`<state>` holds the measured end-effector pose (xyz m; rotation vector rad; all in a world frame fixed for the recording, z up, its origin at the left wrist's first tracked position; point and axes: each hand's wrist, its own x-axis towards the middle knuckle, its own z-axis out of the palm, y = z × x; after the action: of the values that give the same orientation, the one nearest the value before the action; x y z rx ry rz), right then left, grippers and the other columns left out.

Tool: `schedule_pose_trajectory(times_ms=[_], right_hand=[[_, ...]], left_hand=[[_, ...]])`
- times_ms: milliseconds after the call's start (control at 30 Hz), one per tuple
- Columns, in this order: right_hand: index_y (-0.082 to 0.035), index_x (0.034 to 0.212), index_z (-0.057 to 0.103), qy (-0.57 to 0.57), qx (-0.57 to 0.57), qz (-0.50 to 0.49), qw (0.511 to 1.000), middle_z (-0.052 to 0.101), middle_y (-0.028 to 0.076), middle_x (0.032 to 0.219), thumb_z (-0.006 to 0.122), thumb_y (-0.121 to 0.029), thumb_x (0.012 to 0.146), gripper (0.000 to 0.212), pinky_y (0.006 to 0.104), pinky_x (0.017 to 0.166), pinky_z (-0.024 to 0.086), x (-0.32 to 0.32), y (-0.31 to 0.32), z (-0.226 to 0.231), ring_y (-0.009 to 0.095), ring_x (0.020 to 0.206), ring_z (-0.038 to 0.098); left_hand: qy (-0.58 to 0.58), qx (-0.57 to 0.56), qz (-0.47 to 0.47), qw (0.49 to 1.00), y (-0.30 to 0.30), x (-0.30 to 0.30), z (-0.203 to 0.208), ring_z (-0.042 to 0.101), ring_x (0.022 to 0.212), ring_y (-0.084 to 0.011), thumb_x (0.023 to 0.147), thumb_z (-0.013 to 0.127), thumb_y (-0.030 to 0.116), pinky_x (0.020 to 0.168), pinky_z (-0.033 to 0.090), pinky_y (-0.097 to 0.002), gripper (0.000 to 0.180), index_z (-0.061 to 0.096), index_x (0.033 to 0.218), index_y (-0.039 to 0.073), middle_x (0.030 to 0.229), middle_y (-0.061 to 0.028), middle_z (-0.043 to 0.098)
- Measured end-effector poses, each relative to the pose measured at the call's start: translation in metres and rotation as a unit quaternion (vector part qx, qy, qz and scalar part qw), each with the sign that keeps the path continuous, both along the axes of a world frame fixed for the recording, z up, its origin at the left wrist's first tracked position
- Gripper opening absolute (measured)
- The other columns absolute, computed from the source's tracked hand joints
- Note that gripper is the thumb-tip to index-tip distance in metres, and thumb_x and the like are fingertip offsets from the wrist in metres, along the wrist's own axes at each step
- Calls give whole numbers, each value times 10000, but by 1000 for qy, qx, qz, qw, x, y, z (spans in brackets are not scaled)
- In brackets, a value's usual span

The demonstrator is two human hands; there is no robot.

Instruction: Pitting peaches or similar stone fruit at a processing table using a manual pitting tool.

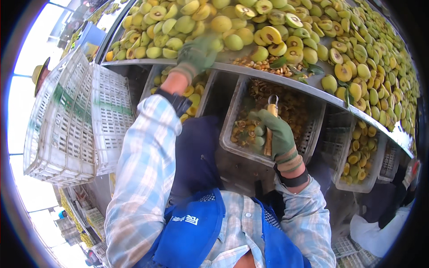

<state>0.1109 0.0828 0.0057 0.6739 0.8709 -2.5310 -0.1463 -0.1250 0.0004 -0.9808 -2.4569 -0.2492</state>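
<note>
long slanted metal table heaped with yellow-green halved and whole fruits, bright daylight off to the left, stacked white slatted plastic crates well left of the arms. left green-gloved hand up at the table's near edge among the fruit, blurred, grip impossible to tell. right green-gloved hand lower, closed around a wooden-handled pitting tool with a metal loop, above a clear plastic bin of brown pits; bins of pitted halves further right.
</note>
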Motion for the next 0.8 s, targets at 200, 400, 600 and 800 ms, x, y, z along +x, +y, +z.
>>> schedule_pose_trajectory(times_ms=[200,400,600,800], right_hand=[[34,1167,566,20,5,-19,1000,560,8,665,513,-300,968,392,250,458,444,2,12,15,123,498,520],[48,1134,567,35,2,-20,999,572,19,668,534,-286,960,377,259,447,447,6,14,14,135,502,547],[26,1052,599,29,-17,-40,999,599,66,678,600,-294,903,353,258,471,470,7,17,12,142,513,566],[21,1048,593,37,-21,-35,998,599,61,673,605,-285,901,340,258,467,470,7,17,11,140,507,565]], left_hand=[[-315,153,36,936,20,-12,10,651,920,-297,868,567,281,833,503,-354,378,618,1180,74,1028,-152,679],[-265,49,24,963,49,21,0,640,981,-316,892,536,277,858,492,-374,337,666,1134,82,1067,-184,669],[-229,-38,22,972,86,45,28,654,917,-350,885,521,366,819,499,-419,391,666,1133,101,970,-189,685],[-246,-172,103,948,114,64,27,649,899,-374,858,534,453,794,502,-443,476,630,1195,130,917,-186,688]])
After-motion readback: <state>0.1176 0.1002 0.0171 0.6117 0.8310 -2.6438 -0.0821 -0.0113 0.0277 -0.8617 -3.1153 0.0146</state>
